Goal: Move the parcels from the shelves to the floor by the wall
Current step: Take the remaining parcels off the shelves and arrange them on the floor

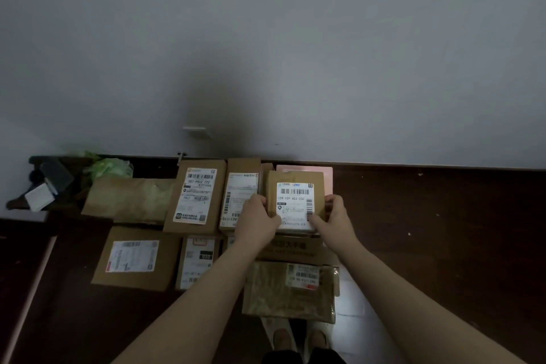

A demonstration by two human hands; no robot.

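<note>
A small brown cardboard parcel (295,183) with a white barcode label sits between both my hands, above a pink parcel (328,174) by the wall. My left hand (258,220) grips its left edge with curled fingers. Its right edge is gripped by my right hand (335,216). Several other labelled parcels lie on the dark floor by the grey wall (295,53): a tall brown box (198,195), a narrow box (240,198), a flat box (136,257) and a taped parcel (291,292) nearest me.
A padded brown envelope (130,199) lies left of the boxes, with a green bag (109,167) and dark clutter (50,183) in the left corner. The dark wooden floor (443,230) stretches to the right. My feet (298,340) stand just behind the taped parcel.
</note>
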